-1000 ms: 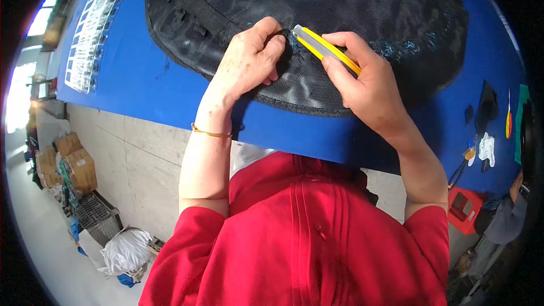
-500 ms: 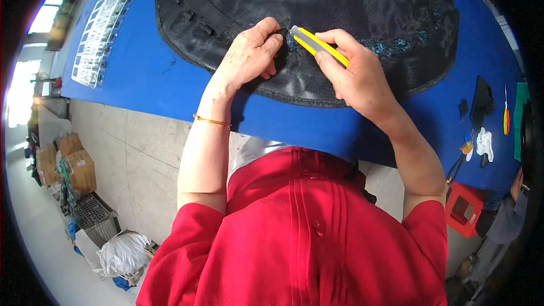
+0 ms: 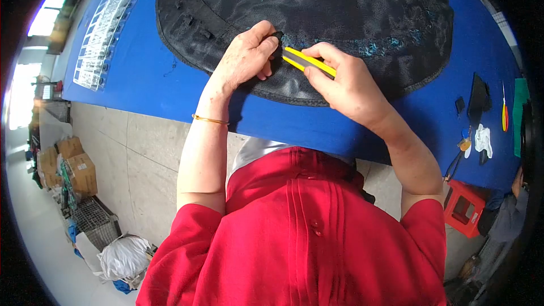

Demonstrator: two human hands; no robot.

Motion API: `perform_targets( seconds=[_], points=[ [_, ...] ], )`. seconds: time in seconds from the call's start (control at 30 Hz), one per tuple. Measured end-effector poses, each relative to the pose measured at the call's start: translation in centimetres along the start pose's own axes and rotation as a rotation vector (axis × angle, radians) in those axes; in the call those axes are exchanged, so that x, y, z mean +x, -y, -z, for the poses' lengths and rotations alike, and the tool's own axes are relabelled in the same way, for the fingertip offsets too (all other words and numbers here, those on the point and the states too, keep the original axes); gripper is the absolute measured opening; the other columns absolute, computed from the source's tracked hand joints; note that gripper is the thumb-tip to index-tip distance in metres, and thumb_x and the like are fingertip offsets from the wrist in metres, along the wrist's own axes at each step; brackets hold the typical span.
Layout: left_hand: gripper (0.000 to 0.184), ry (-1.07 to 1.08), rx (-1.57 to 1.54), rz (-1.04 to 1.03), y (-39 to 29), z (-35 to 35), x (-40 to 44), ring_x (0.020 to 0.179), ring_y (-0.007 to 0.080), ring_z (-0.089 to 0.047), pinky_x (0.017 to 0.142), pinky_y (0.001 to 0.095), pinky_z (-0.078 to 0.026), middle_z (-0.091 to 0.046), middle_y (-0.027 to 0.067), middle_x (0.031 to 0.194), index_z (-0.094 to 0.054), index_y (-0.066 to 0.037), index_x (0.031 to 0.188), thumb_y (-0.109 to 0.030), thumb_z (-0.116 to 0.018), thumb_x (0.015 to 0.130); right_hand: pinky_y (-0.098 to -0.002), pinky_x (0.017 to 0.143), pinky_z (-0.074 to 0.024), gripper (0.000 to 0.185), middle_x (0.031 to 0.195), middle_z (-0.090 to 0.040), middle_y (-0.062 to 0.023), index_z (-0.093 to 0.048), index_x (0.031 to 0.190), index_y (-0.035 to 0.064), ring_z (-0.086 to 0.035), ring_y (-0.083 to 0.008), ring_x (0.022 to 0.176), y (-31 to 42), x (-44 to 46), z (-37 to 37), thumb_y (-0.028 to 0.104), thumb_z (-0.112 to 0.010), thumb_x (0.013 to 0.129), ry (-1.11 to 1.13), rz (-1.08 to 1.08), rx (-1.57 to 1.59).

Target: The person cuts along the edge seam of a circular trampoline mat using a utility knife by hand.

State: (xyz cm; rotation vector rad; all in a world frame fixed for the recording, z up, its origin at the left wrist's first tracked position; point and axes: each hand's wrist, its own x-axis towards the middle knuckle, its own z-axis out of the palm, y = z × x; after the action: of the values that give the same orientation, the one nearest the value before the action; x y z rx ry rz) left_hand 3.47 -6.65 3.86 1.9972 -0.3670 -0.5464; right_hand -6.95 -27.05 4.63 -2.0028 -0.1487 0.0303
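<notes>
A large rounded piece of black mesh fabric (image 3: pixel 306 5) lies on the blue table, its edge bound with a dark border. Blue-green thread bits (image 3: pixel 371 46) are scattered across it. My left hand (image 3: pixel 249 54) rests at the fabric's near part, thumb and fingers pinching a small black strip (image 3: pixel 277 36). My right hand (image 3: pixel 345 79) is wrapped round a yellow and grey utility knife (image 3: pixel 309 61). The knife's tip points left, close beside my left fingers and the pinched strip. Whether the blade touches the fabric, I cannot tell.
On the blue table (image 3: pixel 136 79), a clear plastic tray (image 3: pixel 102 39) lies at far left. Black pieces (image 3: pixel 477 99), red-yellow scissors (image 3: pixel 504 114) and a white crumpled item (image 3: pixel 483 140) lie at right. A red box (image 3: pixel 464 208) stands below; cartons (image 3: pixel 82 173) are on the left floor.
My right hand and the knife have moved slightly down, and the knife lies at a flatter angle. The black strip at my left fingertips shows more clearly. My left hand has barely moved.
</notes>
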Motion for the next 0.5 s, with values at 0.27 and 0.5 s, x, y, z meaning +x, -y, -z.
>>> perform_targets(
  seconds=[0.27,0.5],
  points=[
    [0.018,-0.009,-0.073,-0.001,-0.1,0.0,-0.2,0.055,0.0123,-0.062,0.051,0.0277,-0.053,-0.062,0.0060,0.076,-0.059,-0.002,0.110,-0.018,-0.055,0.103,-0.0367,0.069,-0.0549,0.021,0.088,-0.072,-0.0192,-0.064,0.113,0.0004,-0.074,-0.0306,0.079,0.7,0.3,1.7,0.013,-0.066,0.097,-0.047,-0.034,-0.060],
    [0.016,0.006,-0.109,0.024,0.1,0.1,0.1,0.055,0.0108,-0.061,0.050,0.0268,-0.052,-0.062,0.0055,0.075,-0.059,-0.003,0.104,-0.018,-0.055,0.103,-0.0335,0.067,-0.0578,0.026,0.090,-0.073,-0.0152,-0.064,0.120,0.0020,-0.074,-0.0220,0.073,0.4,0.8,2.3,0.014,-0.067,0.097,-0.171,-0.028,-0.079]
  ],
)
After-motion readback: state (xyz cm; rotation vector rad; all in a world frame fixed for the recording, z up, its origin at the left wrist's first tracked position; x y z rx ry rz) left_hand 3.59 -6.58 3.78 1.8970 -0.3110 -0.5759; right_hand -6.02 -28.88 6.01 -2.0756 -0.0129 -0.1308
